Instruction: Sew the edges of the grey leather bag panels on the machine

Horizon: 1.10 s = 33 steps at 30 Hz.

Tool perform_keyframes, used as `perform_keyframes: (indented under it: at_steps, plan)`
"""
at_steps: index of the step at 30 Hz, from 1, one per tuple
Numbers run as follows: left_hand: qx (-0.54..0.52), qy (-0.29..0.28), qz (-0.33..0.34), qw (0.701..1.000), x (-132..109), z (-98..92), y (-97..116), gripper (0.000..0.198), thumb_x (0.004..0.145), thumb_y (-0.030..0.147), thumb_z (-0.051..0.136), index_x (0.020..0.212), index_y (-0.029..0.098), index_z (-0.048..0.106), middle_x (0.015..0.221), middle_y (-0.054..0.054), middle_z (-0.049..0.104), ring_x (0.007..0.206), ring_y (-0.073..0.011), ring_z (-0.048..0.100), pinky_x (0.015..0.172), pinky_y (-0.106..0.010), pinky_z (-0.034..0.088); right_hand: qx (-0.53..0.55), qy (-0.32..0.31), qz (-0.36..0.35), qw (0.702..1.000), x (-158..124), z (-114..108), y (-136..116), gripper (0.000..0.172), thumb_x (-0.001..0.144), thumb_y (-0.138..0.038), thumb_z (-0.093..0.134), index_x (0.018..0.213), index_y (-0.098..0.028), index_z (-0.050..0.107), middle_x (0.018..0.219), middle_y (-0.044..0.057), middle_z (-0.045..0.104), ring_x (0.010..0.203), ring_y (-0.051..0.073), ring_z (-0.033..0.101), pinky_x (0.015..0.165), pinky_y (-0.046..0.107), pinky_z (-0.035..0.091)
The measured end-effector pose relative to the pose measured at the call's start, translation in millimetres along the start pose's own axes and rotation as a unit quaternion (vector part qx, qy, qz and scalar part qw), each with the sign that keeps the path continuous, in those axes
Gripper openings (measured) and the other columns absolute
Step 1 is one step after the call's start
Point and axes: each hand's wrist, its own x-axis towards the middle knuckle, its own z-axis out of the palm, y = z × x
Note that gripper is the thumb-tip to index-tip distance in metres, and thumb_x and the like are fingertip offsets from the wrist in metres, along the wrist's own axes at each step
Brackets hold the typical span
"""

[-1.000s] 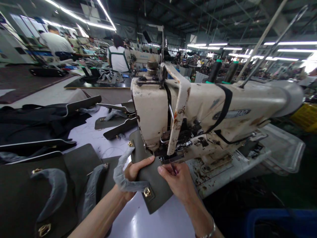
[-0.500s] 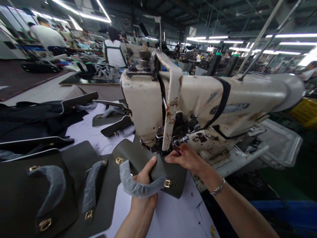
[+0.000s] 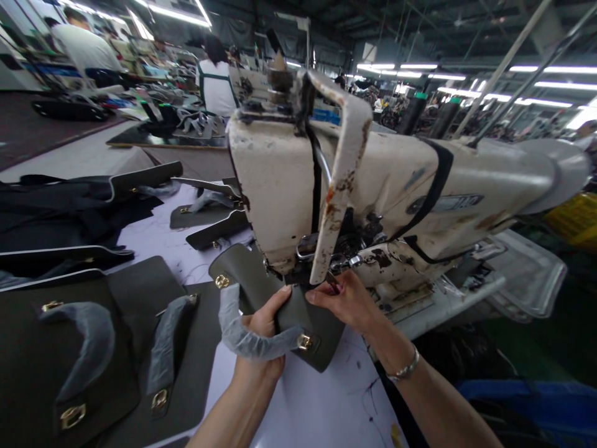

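Note:
An olive leather bag flap (image 3: 305, 323) lies under the head of a cream, rust-marked industrial sewing machine (image 3: 298, 186), its far end passing beside the needle area (image 3: 321, 274). It has gold metal fittings (image 3: 304, 341) and a strap wrapped in clear plastic (image 3: 247, 333). My left hand (image 3: 261, 330) is shut on the flap from below, with the wrapped strap across it. My right hand (image 3: 340, 302) presses the flap close to the presser foot. A small dark item shows near its thumb, too small to name.
Several olive leather panels with gold fittings (image 3: 69, 354) lie on the white table (image 3: 289, 404) at my left. Black bag parts lie beyond them. A blue bin (image 3: 522, 398) sits low at right, and a yellow crate (image 3: 571, 218) lies farther right. Co-workers sit at far benches.
The flap has swung from nearly upright to a flatter angle, its upper end now pointing left. My hands have moved up closer to the machine's needle area.

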Motion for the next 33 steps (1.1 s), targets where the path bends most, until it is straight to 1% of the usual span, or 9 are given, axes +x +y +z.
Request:
perform_keyframes:
  at_steps: [4, 8, 11, 16, 20, 24, 28, 31, 33]
  plan:
    - [-0.001, -0.022, 0.007, 1.0, -7, -0.1, 11, 0.051, 0.061, 0.014, 0.088, 0.107, 0.016, 0.067, 0.108, -0.01, 0.075, 0.087, -0.0274, 0.074, 0.074, -0.036, 0.066, 0.055, 0.026, 0.004, 0.998, -4, 5, 1, 0.018, 0.077, -0.033, 0.077, 0.067, -0.018, 0.08, 0.052, 0.0, 0.063, 0.053, 0.016, 0.057, 0.049, 0.025, 0.038]
    - [0.01, -0.048, 0.013, 0.999, -6, -1.9, 17, 0.061, 0.055, 0.015, 0.091, 0.111, 0.017, 0.068, 0.108, -0.011, 0.076, 0.087, -0.0304, 0.075, 0.071, -0.036, 0.066, 0.078, 0.035, -0.002, 0.996, -5, 12, 6, 0.019, 0.077, -0.034, 0.076, 0.068, -0.017, 0.08, 0.057, 0.002, 0.067, 0.055, 0.017, 0.059, 0.05, 0.026, 0.043]
    - [0.019, -0.055, 0.007, 0.998, -2, -1.6, 22, 0.058, 0.053, 0.014, 0.091, 0.108, 0.015, 0.071, 0.106, -0.011, 0.077, 0.084, -0.0296, 0.075, 0.069, -0.034, 0.066, 0.082, 0.047, 0.0, 0.996, -5, 18, 11, 0.02, 0.078, -0.035, 0.076, 0.069, -0.017, 0.08, 0.06, 0.003, 0.069, 0.056, 0.017, 0.06, 0.051, 0.027, 0.046]
    - [0.03, -0.037, -0.06, 0.997, 5, -0.1, 31, 0.041, 0.05, 0.011, 0.088, 0.089, 0.008, 0.074, 0.094, -0.014, 0.078, 0.073, -0.0269, 0.074, 0.062, -0.031, 0.064, 0.104, 0.075, 0.019, 0.992, -6, 29, 17, 0.023, 0.078, -0.036, 0.076, 0.071, -0.015, 0.079, 0.063, 0.003, 0.069, 0.056, 0.015, 0.058, 0.055, 0.026, 0.045]
    - [0.008, -0.063, -0.039, 0.997, 11, -0.4, 37, 0.045, 0.044, 0.008, 0.087, 0.087, 0.009, 0.074, 0.088, -0.012, 0.078, 0.07, -0.0259, 0.073, 0.06, -0.029, 0.064, 0.117, 0.098, 0.025, 0.988, -7, 36, 16, 0.025, 0.077, -0.037, 0.077, 0.067, -0.014, 0.076, 0.059, 0.001, 0.064, 0.054, 0.013, 0.054, 0.055, 0.025, 0.04]
    - [0.046, -0.114, -0.059, 0.991, 26, -8.1, 38, 0.049, 0.045, 0.013, 0.09, 0.092, 0.009, 0.076, 0.097, -0.014, 0.078, 0.077, -0.0296, 0.074, 0.061, -0.031, 0.065, 0.137, 0.099, 0.024, 0.985, -8, 41, 13, 0.023, 0.076, -0.034, 0.075, 0.066, -0.014, 0.075, 0.057, 0.0, 0.061, 0.054, 0.012, 0.051, 0.055, 0.025, 0.04]
    - [0.092, -0.147, -0.053, 0.983, 45, -18.4, 36, 0.038, 0.049, 0.016, 0.089, 0.084, 0.009, 0.076, 0.096, -0.016, 0.078, 0.078, -0.0304, 0.075, 0.062, -0.031, 0.065, 0.176, 0.089, 0.039, 0.98, -9, 44, 9, 0.021, 0.073, -0.034, 0.075, 0.066, -0.015, 0.074, 0.06, 0.001, 0.061, 0.057, 0.014, 0.052, 0.058, 0.027, 0.043]
    - [0.098, -0.162, -0.042, 0.981, 51, -18.4, 41, 0.033, 0.048, 0.017, 0.088, 0.078, 0.011, 0.074, 0.093, -0.016, 0.078, 0.079, -0.031, 0.075, 0.063, -0.033, 0.065, 0.209, 0.076, 0.038, 0.974, -11, 44, 9, 0.021, 0.072, -0.035, 0.076, 0.064, -0.016, 0.071, 0.061, 0.001, 0.06, 0.059, 0.014, 0.052, 0.06, 0.028, 0.044]
    - [0.102, -0.171, -0.036, 0.979, 50, -14.5, 45, 0.035, 0.048, 0.02, 0.089, 0.079, 0.011, 0.074, 0.091, -0.017, 0.077, 0.078, -0.0322, 0.075, 0.063, -0.035, 0.065, 0.225, 0.066, 0.04, 0.971, -15, 43, 10, 0.024, 0.071, -0.035, 0.076, 0.061, -0.016, 0.068, 0.058, 0.0, 0.055, 0.057, 0.012, 0.047, 0.055, 0.026, 0.04]
